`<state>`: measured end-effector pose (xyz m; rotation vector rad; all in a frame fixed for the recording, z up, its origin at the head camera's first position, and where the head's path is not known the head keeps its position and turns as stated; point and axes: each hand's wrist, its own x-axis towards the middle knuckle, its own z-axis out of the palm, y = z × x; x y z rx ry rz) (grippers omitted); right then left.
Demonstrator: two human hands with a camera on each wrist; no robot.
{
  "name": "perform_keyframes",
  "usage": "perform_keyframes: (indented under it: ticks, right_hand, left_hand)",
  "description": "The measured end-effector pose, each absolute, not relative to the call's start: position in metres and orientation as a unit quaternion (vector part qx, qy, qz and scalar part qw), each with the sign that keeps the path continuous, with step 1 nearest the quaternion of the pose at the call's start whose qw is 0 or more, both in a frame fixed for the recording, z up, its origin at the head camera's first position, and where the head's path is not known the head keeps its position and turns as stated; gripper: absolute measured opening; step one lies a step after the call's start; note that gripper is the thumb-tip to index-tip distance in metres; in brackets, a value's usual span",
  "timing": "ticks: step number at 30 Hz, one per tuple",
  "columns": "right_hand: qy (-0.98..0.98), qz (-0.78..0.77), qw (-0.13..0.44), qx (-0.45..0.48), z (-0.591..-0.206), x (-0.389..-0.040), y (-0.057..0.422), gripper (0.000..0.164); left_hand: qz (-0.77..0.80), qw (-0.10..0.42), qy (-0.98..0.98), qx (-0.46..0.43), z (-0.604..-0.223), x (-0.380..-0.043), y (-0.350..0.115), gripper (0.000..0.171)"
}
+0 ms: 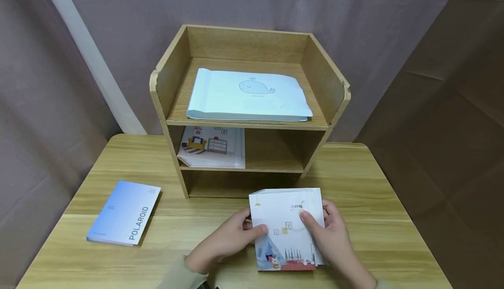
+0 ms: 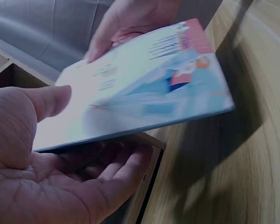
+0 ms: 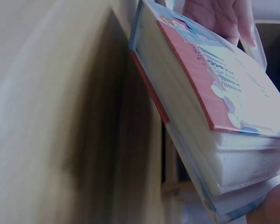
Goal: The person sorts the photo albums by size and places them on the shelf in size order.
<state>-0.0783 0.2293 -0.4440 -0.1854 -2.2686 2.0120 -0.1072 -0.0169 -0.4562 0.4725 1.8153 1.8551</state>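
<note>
Both hands hold a small, thick photo album (image 1: 271, 212) above the table, in front of the shelf. Its white cover bears a blue and red drawing at the bottom. My left hand (image 1: 228, 238) grips the left edge, thumb on the cover and fingers underneath, as the left wrist view shows. On the other side, my right hand (image 1: 334, 238) holds the right edge with its thumb across the cover; its fingers are mostly hidden behind. In the right wrist view the thick block of pages (image 3: 191, 107) shows between the covers, slightly spread.
A wooden shelf (image 1: 248, 170) stands at the back. On its top lies a pale blue whale album (image 1: 252, 96); its middle level holds a white album with furniture drawings (image 1: 212, 147). A blue Polaroid album (image 1: 122, 214) lies on the table (image 1: 189, 219) at left.
</note>
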Motion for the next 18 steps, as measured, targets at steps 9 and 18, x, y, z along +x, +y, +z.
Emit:
perform_keyframes:
  ticks: [9, 18]
  right_hand:
    - [-0.722, 0.681, 0.122, 0.024, -0.429, -0.091, 0.204, 0.034]
    - [-0.684, 0.712, 0.153, 0.046, -0.421, -0.099, 0.189, 0.035]
  left_hand:
    - [0.670, 0.159, 0.704, 0.173, -0.459, -0.101, -0.020, 0.034]
    - [0.658, 0.053, 0.733, 0.167, -0.461, -0.097, -0.021, 0.032]
